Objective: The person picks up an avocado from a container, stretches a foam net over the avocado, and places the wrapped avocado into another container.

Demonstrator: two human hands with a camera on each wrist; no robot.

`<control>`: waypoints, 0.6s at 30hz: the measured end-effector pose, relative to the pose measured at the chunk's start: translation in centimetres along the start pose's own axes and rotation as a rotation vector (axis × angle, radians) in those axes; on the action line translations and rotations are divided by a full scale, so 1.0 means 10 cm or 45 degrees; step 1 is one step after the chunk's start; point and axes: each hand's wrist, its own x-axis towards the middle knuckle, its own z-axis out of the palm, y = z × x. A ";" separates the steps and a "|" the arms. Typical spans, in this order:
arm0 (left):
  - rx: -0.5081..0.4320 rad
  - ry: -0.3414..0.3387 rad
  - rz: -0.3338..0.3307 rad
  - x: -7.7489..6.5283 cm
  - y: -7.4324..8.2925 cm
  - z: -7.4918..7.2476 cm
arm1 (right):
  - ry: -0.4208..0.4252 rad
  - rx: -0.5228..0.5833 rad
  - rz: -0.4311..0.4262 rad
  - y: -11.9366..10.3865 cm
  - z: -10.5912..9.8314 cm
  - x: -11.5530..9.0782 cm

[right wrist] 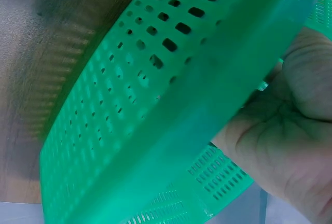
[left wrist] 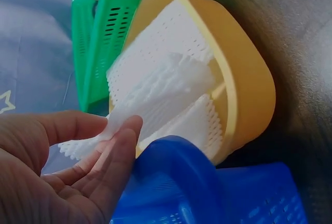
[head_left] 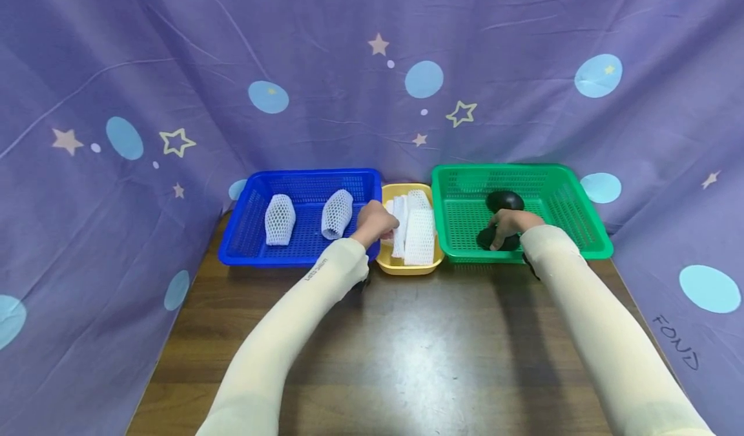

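Observation:
My left hand [head_left: 375, 221] reaches over the yellow tray [head_left: 407, 270]. In the left wrist view, its thumb and fingers pinch one end of a white foam net sleeve [left wrist: 155, 89], which lies on other white sleeves [head_left: 420, 236]. My right hand [head_left: 514, 221] is inside the green basket [head_left: 465, 256], its fingers curled over a dark oval fruit [head_left: 510, 243] near the front wall. Just behind it lies a second dark, glossy oval fruit [head_left: 504, 200]. The right wrist view shows the palm [right wrist: 290, 130]; the basket wall hides the fingertips and the fruit.
Left of the tray stands a blue basket [head_left: 299, 261] with two netted items, one at its left [head_left: 280, 220] and one at its right [head_left: 337, 214]. All three containers stand side by side on the wooden table [head_left: 407, 345]. A purple curtain [head_left: 325, 55] hangs behind and at both sides.

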 end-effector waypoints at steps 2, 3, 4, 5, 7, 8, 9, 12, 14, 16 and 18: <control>0.006 0.008 0.014 0.01 -0.01 0.02 | 0.007 0.002 0.014 -0.01 0.01 -0.01; 0.014 0.010 0.020 0.01 -0.02 0.02 | 0.011 0.003 0.021 -0.01 0.01 -0.01; 0.028 0.013 0.026 0.02 -0.01 0.04 | 0.017 0.006 0.029 -0.01 0.01 -0.02; 0.044 0.016 0.034 0.03 -0.01 0.06 | 0.022 0.005 0.032 0.00 0.02 -0.02; 0.086 0.030 0.044 0.05 0.00 0.09 | 0.034 0.015 0.037 0.00 0.03 -0.04; 0.109 0.045 0.047 0.06 0.01 0.11 | 0.042 0.020 0.040 0.01 0.03 -0.04; 0.127 0.054 0.050 0.07 0.02 0.12 | 0.049 0.012 0.029 0.01 0.04 -0.04; 0.163 0.067 0.040 0.11 0.04 0.15 | 0.068 0.014 0.018 0.04 0.04 -0.03; 0.156 0.063 0.032 0.13 0.04 0.15 | 0.078 0.035 0.004 0.06 0.04 -0.03; 0.140 0.045 0.022 0.15 0.05 0.15 | 0.095 0.065 -0.025 0.08 0.03 -0.03; 0.118 0.035 0.015 0.17 0.05 0.15 | 0.121 0.112 -0.070 0.11 0.02 -0.05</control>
